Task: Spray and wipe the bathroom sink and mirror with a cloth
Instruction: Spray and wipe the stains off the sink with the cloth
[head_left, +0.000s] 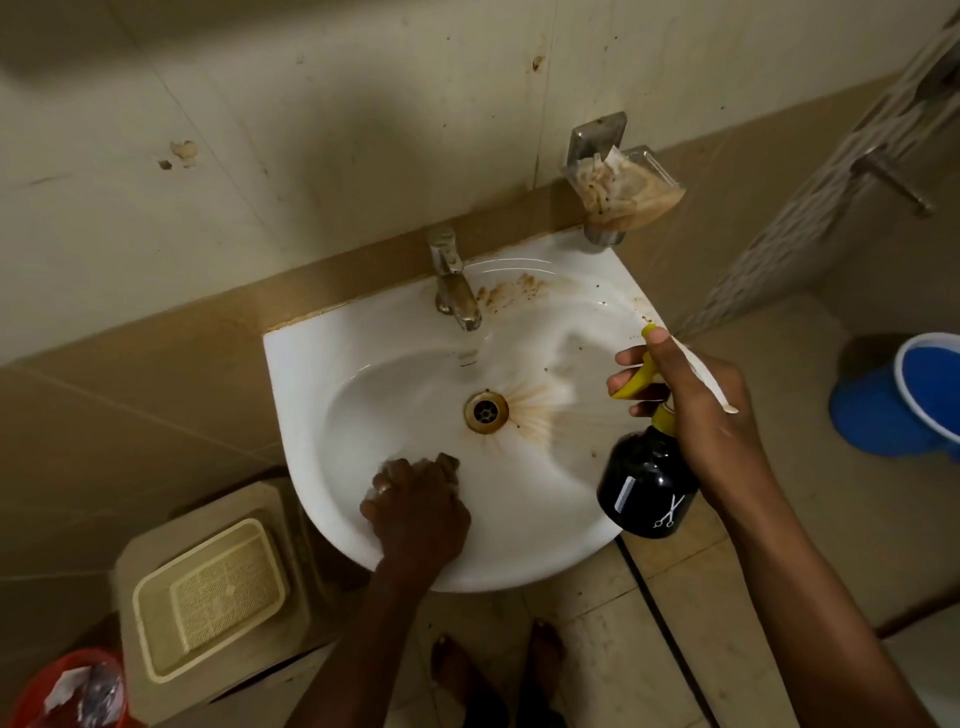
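Sink (571, 540) — a white basin fixed to the far wall, with brown stains fanning out to the right of the brass drain (486, 411) and more rust-coloured marks on the rim just right of the tap (453, 283). It is hard, glazed and fixed in place, so it should take firm rubbing, though where it is wet it will be slick under a hand.

The left hand (415, 512) is closed and pressed to the near inner wall of the basin; the cloth is presumably bunched under it, but it is hard to make out against the white glaze. A cloth is soft and light and is best gripped in a wad, so that it does not slide out from under the palm.

The right hand (685, 395) is wrapped around the neck of a black spray bottle (647, 488) held over the right side of the basin, fingers on the yellow trigger (635, 378), nozzle aimed toward the far rim. The bottle looks like light plastic — the neck is the sensible place to hold it.

No mirror is in view. The stains by the drain and the tap look untouched, so the wiping seems far from done.
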